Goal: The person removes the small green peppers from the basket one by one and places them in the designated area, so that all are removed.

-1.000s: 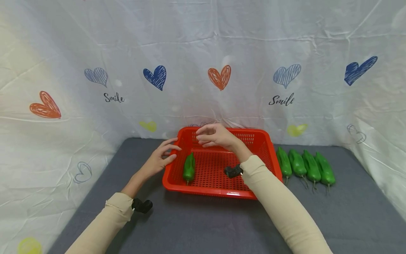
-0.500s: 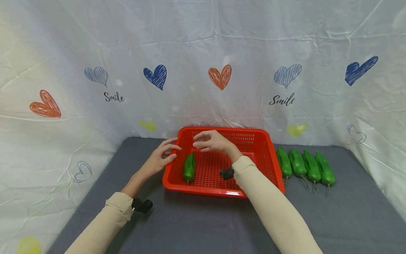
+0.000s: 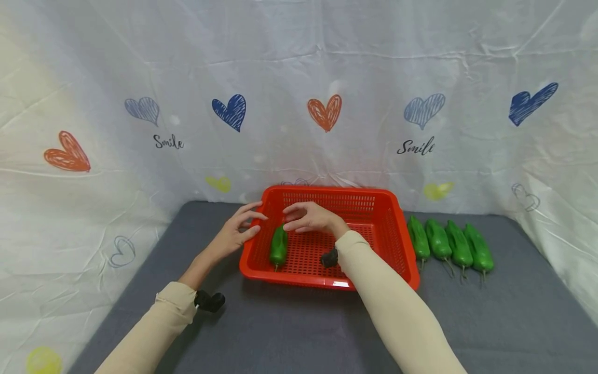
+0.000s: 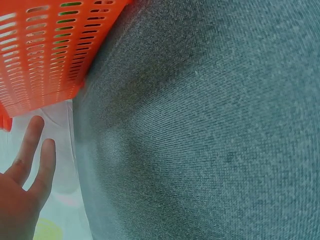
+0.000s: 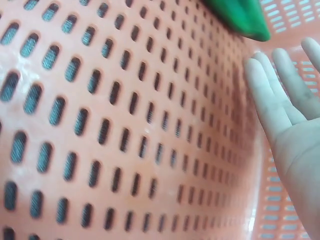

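A green pepper (image 3: 279, 246) lies in the left part of a red plastic basket (image 3: 299, 281), its stem pointing toward me. Over the basket hovers my right hand (image 3: 314, 217), fingers loosely bent, with the fingertips close to the pepper's far end in the head view. The right wrist view has the same hand (image 5: 300, 115) with nothing in its grasp, beside the pepper's tip (image 5: 245, 22). My left hand (image 3: 232, 234) is at the basket's left rim with its fingers spread. In the left wrist view, two fingers (image 4: 46, 167) of it reach up near the basket wall (image 4: 55, 55).
Several green peppers (image 3: 460, 249) lie in a row on the grey cloth (image 3: 327, 332), right of the basket. A white curtain (image 3: 280, 62) printed with hearts hangs behind the table. Each wrist carries a small black camera (image 3: 209, 302).
My right hand has come down and slightly toward me, nearing the pepper in the basket. The left hand stays at the rim.
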`<state>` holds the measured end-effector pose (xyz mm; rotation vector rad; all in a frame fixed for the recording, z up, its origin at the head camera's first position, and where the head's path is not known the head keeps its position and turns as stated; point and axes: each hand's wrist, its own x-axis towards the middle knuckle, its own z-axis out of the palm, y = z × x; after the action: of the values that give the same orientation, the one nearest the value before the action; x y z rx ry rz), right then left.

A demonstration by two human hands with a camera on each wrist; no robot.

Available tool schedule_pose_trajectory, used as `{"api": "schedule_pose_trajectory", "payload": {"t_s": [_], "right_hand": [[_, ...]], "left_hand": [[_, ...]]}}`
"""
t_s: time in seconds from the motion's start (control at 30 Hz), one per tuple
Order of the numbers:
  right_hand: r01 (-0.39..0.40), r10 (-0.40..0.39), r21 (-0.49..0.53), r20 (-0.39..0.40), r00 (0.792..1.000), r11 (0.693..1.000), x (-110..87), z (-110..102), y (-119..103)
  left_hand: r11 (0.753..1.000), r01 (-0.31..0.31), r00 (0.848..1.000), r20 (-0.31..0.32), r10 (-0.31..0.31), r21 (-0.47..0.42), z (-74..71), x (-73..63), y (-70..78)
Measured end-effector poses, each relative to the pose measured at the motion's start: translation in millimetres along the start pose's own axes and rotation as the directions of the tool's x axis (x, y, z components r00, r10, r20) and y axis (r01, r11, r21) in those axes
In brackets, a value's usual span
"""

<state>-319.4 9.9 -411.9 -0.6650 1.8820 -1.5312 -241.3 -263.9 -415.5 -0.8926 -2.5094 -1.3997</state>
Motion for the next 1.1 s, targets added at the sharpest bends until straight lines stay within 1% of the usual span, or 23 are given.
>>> {"api": "schedule_pose_trajectory", "payload": {"t_s": [0.1, 0.43, 0.57, 0.83, 1.1], "right_hand": [[-0.02, 0.02, 0.011, 0.003, 1.0, 1.0, 1.3, 2, 3], [-0.035, 0.035, 0.013, 0.007, 0.999, 0.999, 7.4, 9, 7], [-0.037, 0.037, -0.004, 0.0, 0.999, 0.999, 8.5, 10, 7], [-0.04, 0.039, -0.071, -0.016, 0.999, 0.997, 10.2, 12, 8], [-0.037, 0.035, -0.075, -0.027, 0.999, 0.997, 8.6, 16, 4]], "left_hand": [[1.0, -0.002, 1.0, 0.003, 0.002, -0.002, 0.5, 0.1, -0.3], [1.0, -0.001, 1.0, 0.006, 0.001, 0.009, -1.0, -0.1, 1.4], [1.0, -0.005, 1.0, 0.006, 0.005, 0.009, -1.6, 0.2, 1.3], [1.0, 0.003, 1.0, 0.009, -0.003, -0.002, -1.3, -0.5, 0.9], [1.0, -0.001, 1.0, 0.006, 0.001, -0.005, -1.2, -0.4, 1.6]]}}
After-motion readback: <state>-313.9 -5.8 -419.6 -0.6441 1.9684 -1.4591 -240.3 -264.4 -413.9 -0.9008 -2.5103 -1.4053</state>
